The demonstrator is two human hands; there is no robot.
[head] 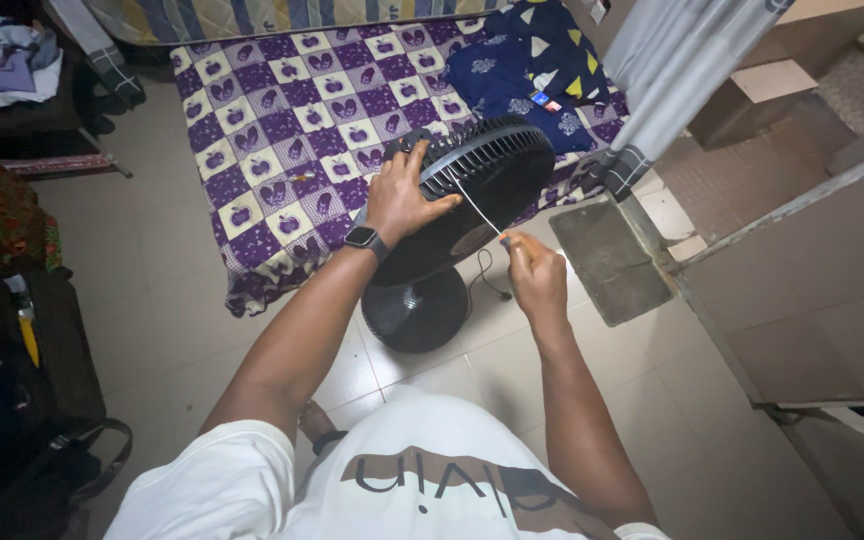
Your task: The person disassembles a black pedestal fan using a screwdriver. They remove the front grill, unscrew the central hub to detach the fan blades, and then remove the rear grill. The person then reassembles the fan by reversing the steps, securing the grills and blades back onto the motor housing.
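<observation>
A black floor fan (482, 175) stands on its round base (415, 308) on the tiled floor, its grille tilted up. My left hand (402, 195), with a dark watch on the wrist, grips the rim of the grille. My right hand (535, 272) pinches the end of a thin white cord (474, 207) that runs taut from the grille down to my fingers.
A mattress with a purple-and-white checked sheet (292, 130) lies just behind the fan, with dark blue clothes (522, 60) on it. A grey mat (610, 258) and a metal frame (782, 205) are to the right. Bags (12, 380) sit at the left.
</observation>
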